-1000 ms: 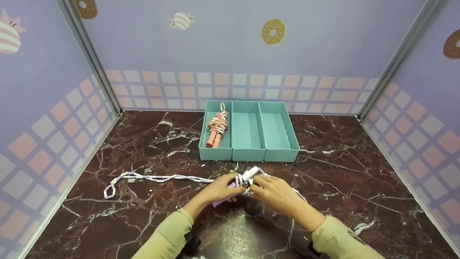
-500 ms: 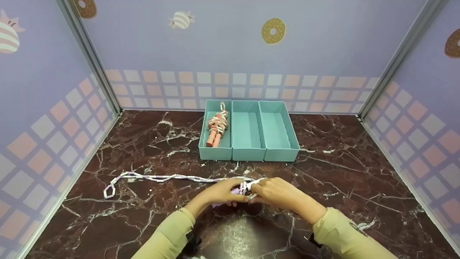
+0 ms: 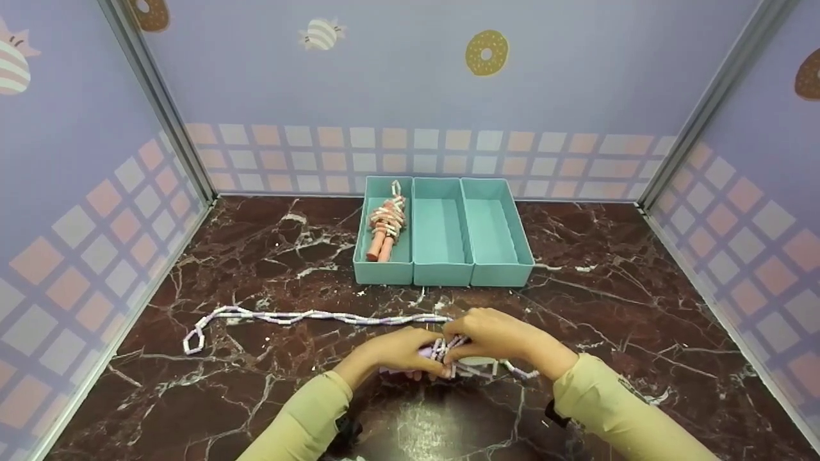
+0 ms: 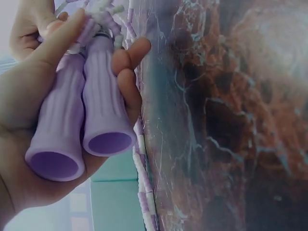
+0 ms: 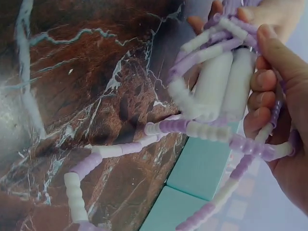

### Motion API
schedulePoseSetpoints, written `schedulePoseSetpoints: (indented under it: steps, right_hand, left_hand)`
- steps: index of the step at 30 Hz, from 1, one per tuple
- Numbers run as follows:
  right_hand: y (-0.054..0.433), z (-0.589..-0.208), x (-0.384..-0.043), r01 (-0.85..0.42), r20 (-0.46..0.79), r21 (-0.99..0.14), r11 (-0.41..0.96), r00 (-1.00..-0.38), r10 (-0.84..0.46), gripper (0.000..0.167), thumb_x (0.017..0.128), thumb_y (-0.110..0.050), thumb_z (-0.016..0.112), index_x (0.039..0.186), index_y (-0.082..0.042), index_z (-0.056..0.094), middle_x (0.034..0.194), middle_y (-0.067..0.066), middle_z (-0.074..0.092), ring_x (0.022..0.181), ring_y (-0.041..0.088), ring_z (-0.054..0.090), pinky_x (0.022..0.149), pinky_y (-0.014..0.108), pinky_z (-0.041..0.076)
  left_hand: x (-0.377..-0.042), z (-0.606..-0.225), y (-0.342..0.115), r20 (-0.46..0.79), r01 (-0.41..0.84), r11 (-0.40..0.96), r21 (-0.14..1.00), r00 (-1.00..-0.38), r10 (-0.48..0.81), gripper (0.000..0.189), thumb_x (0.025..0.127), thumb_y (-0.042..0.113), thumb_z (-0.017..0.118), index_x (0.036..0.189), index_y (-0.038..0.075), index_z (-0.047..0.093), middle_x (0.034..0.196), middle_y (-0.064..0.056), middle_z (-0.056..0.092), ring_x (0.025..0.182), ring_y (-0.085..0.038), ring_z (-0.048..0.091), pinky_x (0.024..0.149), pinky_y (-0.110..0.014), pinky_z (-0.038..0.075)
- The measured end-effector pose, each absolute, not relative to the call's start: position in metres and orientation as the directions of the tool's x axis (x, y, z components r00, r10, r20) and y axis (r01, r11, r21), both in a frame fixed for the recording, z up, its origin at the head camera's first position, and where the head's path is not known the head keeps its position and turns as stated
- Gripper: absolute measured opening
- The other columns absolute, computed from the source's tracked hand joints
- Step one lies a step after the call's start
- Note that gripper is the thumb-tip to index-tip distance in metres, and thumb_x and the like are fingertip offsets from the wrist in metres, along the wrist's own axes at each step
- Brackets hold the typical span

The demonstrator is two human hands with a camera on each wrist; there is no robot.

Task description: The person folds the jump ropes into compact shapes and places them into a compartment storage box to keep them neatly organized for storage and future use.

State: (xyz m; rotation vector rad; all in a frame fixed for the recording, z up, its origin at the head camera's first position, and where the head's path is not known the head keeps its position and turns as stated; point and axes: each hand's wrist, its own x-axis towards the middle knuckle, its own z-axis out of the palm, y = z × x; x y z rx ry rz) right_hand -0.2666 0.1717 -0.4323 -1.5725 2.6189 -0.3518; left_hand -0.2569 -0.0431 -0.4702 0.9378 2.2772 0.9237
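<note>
My left hand (image 3: pixel 398 351) holds the two handles (image 4: pixel 108 91) of a beaded jump rope side by side, their purple grips with hollow ends against the palm. White sections of the handles (image 5: pixel 214 79) stick out on the far side. Purple and white beaded cord (image 5: pixel 211 48) loops round them close to the left fingers. With curled fingers and thumb, my right hand (image 3: pixel 496 334) grips more of this cord beside the handles. A doubled length of the cord (image 3: pixel 307 315) trails left along the table and finishes in a small loop.
Behind the hands stands a teal box (image 3: pixel 442 274) with three compartments. Its left compartment holds a wrapped pink and white jump rope (image 3: pixel 387 221); the other two show bare bottoms. Patterned walls (image 3: pixel 397 83) enclose the dark marbled table (image 3: pixel 256 397) on three sides.
The right hand has swung over the handles with the cord, and more winds show around them. The handles' white ends have tipped from pointing up and right to lying lower. The box has not moved.
</note>
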Motion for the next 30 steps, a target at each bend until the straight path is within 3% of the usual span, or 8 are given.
schedulePoseSetpoints:
  steps: [4,12,18,22,27,30]
  right_hand:
    - [0.170,-0.430,-0.269,-0.830,0.035,-0.310,0.464,-0.497,-0.867,0.032,0.088,-0.048,0.066,0.082,-0.017,0.060,0.064,-0.009,0.054,0.054,-0.002,0.034,0.051,0.015,0.030]
    - [0.169,-0.432,-0.274,-0.795,-0.002,-0.390,0.465,-0.504,-0.864,0.031,0.085,-0.044,0.070,0.087,-0.014,0.067,0.073,-0.004,0.067,0.058,-0.003,0.039,0.055,0.013,0.035]
    - [0.170,-0.432,-0.279,-0.715,-0.072,-0.533,0.451,-0.493,-0.867,0.031,0.085,-0.042,0.072,0.085,-0.011,0.069,0.068,-0.008,0.058,0.057,-0.004,0.039,0.054,0.012,0.036]
    - [0.172,-0.432,-0.283,-0.647,-0.105,-0.612,0.456,-0.504,-0.857,0.030,0.086,-0.041,0.072,0.082,-0.011,0.069,0.066,-0.012,0.051,0.055,-0.004,0.037,0.052,0.013,0.034]
    - [0.177,-0.436,-0.288,-0.534,-0.116,-0.732,0.424,-0.516,-0.849,0.027,0.088,-0.032,0.072,0.080,-0.008,0.065,0.071,-0.008,0.057,0.058,-0.002,0.041,0.054,0.013,0.036]
    - [0.181,-0.441,-0.290,-0.452,-0.097,-0.808,0.377,-0.530,-0.843,0.022,0.089,-0.027,0.072,0.085,-0.006,0.066,0.070,-0.001,0.060,0.055,-0.002,0.041,0.051,0.012,0.035]
  left_hand:
    - [-0.256,-0.470,-0.041,-0.190,0.406,0.528,0.746,-0.630,0.753,0.031,0.089,0.039,0.071,0.106,0.014,0.064,0.084,-0.009,0.074,0.052,-0.006,0.057,0.052,-0.024,0.054]
    - [-0.253,-0.470,-0.039,-0.183,0.410,0.558,0.721,-0.664,0.725,0.030,0.087,0.044,0.072,0.098,0.017,0.065,0.080,-0.005,0.074,0.052,-0.007,0.059,0.050,-0.019,0.050]
    - [-0.254,-0.469,-0.039,-0.142,0.467,0.552,0.691,-0.662,0.736,0.029,0.085,0.042,0.075,0.092,0.014,0.067,0.071,0.005,0.067,0.052,-0.001,0.055,0.050,-0.014,0.044]
    - [-0.255,-0.468,-0.040,-0.102,0.526,0.523,0.671,-0.633,0.768,0.031,0.086,0.040,0.075,0.091,0.010,0.068,0.071,0.007,0.062,0.055,0.004,0.048,0.053,-0.012,0.039]
    - [-0.256,-0.468,-0.042,-0.075,0.577,0.449,0.682,-0.556,0.828,0.029,0.088,0.038,0.073,0.096,0.010,0.069,0.082,-0.002,0.073,0.060,0.005,0.044,0.058,-0.011,0.037]
    - [-0.255,-0.468,-0.042,-0.064,0.587,0.415,0.696,-0.524,0.849,0.031,0.088,0.037,0.073,0.100,0.009,0.068,0.077,0.004,0.067,0.060,0.004,0.039,0.058,-0.012,0.035]
